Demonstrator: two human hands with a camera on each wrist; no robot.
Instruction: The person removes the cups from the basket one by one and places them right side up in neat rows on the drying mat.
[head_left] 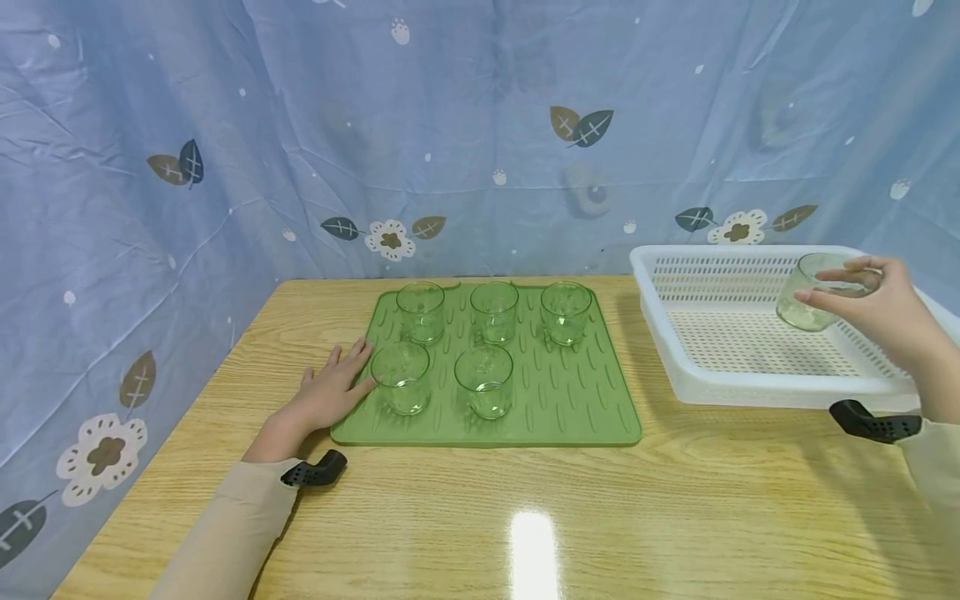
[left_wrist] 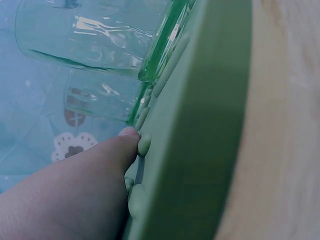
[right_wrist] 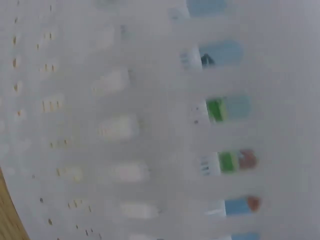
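My left hand rests with fingers spread on the left edge of a green drying mat. In the left wrist view, the thumb presses on the ridged mat, and glasses rise beyond it. The front left glass stands just beside that thumb. Another glass is to its right, and three more glasses make up the back row. At the right, my right hand grips a glass by its side, slightly tilted, within a white plastic basket.
The mat and basket share a wooden table. Blue patterned cloth hangs behind and at the sides. Only the blurred, slotted basket wall fills most of the right wrist view.
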